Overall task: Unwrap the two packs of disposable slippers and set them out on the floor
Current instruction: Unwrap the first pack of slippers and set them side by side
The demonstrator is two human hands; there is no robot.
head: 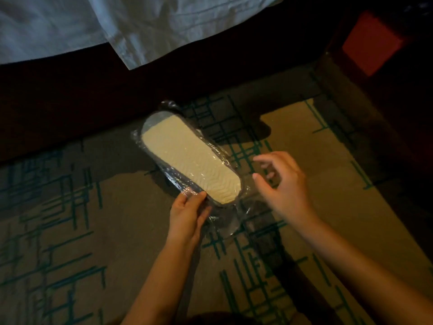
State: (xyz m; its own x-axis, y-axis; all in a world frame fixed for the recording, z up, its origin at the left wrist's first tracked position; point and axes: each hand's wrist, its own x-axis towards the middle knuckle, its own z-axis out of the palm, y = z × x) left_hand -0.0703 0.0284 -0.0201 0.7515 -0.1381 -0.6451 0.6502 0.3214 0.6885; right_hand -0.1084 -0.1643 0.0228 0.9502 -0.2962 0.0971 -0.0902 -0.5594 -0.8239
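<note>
One pack of slippers [191,158] is in view, still sealed in clear plastic wrap [225,219]. It lies diagonally across the middle of the picture, over the carpet [70,231], its far end pointing up and left toward the bed, its near end toward the person. The pale sole faces up and shows a ribbed zigzag pattern; a dark rim runs around it. Whether the pack rests fully on the carpet or is lifted slightly cannot be told.

The left hand [187,214] grips the near end of the pack at its left edge, thumb on top of the wrap, fingers closed underneath. Loose, crumpled wrap trails from this end, down and right of the hand.

The right hand [281,184] hovers just beside the near right edge of the pack, not touching it. Its fingers are spread and slightly curled, holding nothing.

The carpet is tan with dark green crossed lines. A white bed sheet [117,24] hangs over a dark bed frame along the top. A red object [370,43], too dim to identify, sits at the upper right.
</note>
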